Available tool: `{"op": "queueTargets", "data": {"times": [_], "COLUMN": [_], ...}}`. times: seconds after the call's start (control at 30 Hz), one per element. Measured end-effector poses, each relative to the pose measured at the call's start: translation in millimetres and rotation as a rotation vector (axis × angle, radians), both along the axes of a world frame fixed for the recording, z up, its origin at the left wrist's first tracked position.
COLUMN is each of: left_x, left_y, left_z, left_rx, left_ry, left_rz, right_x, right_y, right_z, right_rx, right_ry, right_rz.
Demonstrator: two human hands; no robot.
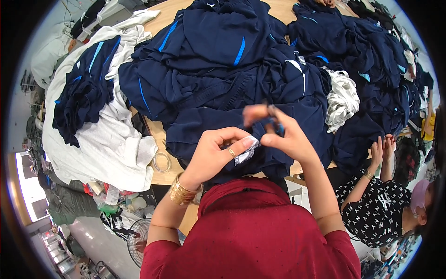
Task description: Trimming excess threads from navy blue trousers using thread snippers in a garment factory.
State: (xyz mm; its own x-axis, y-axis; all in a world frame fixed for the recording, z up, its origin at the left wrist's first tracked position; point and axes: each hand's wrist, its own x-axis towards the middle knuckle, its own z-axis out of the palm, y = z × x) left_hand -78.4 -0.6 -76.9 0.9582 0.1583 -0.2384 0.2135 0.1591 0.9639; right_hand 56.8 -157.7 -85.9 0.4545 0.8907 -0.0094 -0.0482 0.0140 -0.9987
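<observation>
My left hand (220,151) is closed, pinching a navy garment (200,123) at a white-and-grey striped edge or label (245,154). My right hand (283,132) is right beside it, its thumb near the pinched cloth. Its fingers are curled and partly smeared by motion. Something small with a bit of blue shows within them, too hidden to name. The garment lies over the front of a large heap of navy clothes (209,51) with bright blue stripes and white trim.
White cloth (111,151) with another navy garment (88,88) on it covers the table's left side. A clear ring (161,162) lies on the wooden tabletop. A white fabric bundle (343,100) sits to the right. Beyond it, a co-worker (371,204) handles more navy clothes. A fan (137,239) stands lower left.
</observation>
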Motion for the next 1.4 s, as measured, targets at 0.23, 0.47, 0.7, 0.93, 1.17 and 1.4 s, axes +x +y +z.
{"op": "queueTargets", "data": {"times": [0.23, 0.47, 0.7, 0.93, 1.17, 1.4], "left_x": [-3, -40, -113, -134, -133, -84], "left_y": [76, 88, 110, 110, 108, 29], "left_z": [6, -41, -68, -114, -148, -93], "left_rx": [1.165, 1.510, 0.991, 0.323, 0.184, 0.195], "left_ry": [-0.289, -0.223, 0.039, 0.467, 0.371, 0.072], "left_rz": [-0.134, 0.173, 0.536, 0.501, 0.542, 0.594], "right_x": [27, -3, 12, 74, 84, -62], "right_y": [-15, -31, -69, -53, -15, 36], "right_z": [4, -62, -82, -111, -108, -58], "right_rx": [-0.077, -0.264, -0.423, -0.520, -0.553, -0.268], "right_ry": [-0.228, -0.680, -0.402, -0.783, -1.090, -0.023], "right_rz": [-0.465, -0.041, -0.480, -0.673, -0.640, -0.008]}}
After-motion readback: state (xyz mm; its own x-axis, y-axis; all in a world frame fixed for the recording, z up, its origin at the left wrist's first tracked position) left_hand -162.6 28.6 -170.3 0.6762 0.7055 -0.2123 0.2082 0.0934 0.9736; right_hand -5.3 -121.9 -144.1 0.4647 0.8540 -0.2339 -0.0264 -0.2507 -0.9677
